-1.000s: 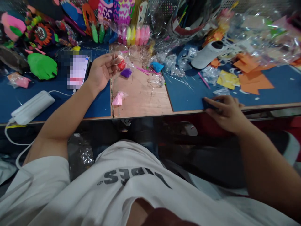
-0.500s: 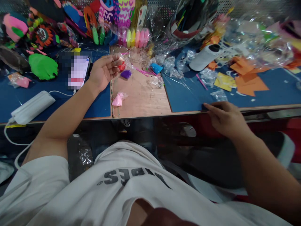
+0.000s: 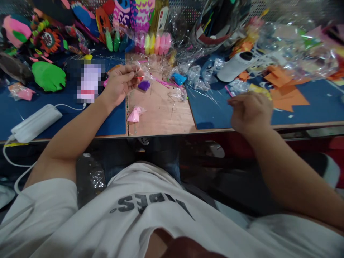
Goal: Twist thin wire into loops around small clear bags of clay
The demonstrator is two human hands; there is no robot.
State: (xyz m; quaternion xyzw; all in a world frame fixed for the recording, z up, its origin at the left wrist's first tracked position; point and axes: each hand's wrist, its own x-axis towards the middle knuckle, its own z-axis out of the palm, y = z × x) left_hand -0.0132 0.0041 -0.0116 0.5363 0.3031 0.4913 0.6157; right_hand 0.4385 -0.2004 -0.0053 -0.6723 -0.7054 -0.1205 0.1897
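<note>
My left hand (image 3: 120,84) is above the bare wood strip of the table, its thumb and fingertips pinched together. Faint thin strands show at its fingertips, too fine to identify. Just beyond those fingers is a small red piece (image 3: 140,78), with a purple packet (image 3: 144,85) beside it. My right hand (image 3: 251,113) hangs over the blue mat near the front edge, fingers curled in and tips together; whatever they hold, if anything, does not show. Nearer the edge, on the wood, lies a pink clay packet (image 3: 135,114). A blue packet (image 3: 179,78) rests farther back among clear wrappers.
A phone (image 3: 90,82) and a white power bank (image 3: 37,122) joined by a cable lie on the left. Orange paper pieces (image 3: 288,95), a white bottle (image 3: 234,67) and crumpled plastic crowd the right. Colourful clay figures and a green clay shape (image 3: 49,76) fill the back left.
My right hand has risen from the table's front edge and moved slightly back, its extended index finger now drawn in. The left hand stays nearly in place, its fingers closer together.
</note>
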